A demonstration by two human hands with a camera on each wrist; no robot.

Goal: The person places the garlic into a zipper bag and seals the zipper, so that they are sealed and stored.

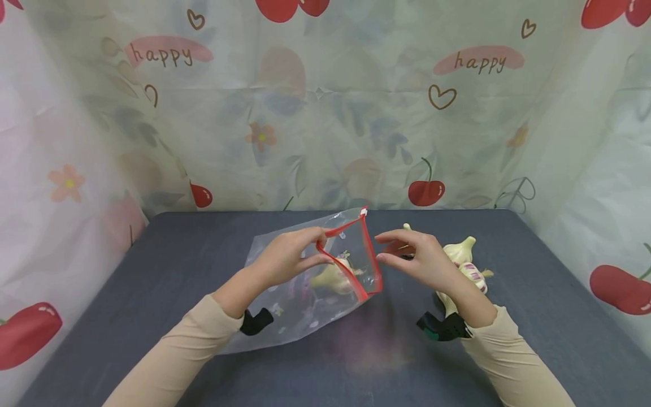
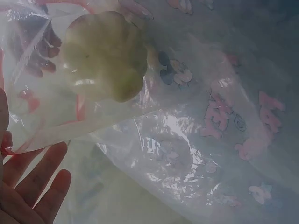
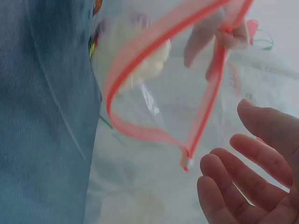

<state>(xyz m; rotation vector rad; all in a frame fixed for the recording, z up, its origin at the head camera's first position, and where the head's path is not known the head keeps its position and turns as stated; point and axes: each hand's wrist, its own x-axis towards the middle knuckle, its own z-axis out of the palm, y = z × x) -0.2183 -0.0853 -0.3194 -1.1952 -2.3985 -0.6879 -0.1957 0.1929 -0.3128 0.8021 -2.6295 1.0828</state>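
My left hand pinches the red zip rim of a clear plastic bag, whose mouth gapes toward the right. Inside the bag lies a garlic bulb, seen through the film; the left wrist view shows this bulb large and round. At the far corner of the rim is a white slider. Just right of the bag's mouth, my right hand hovers with fingers and thumb spread and loosely bent, nothing between them. Several garlic bulbs lie behind the right hand and wrist, partly hidden by them.
The dark grey table reaches back to a patterned curtain, which also hangs along both sides. Black straps are at both wrists. The bag's lower end extends under the left forearm toward the front.
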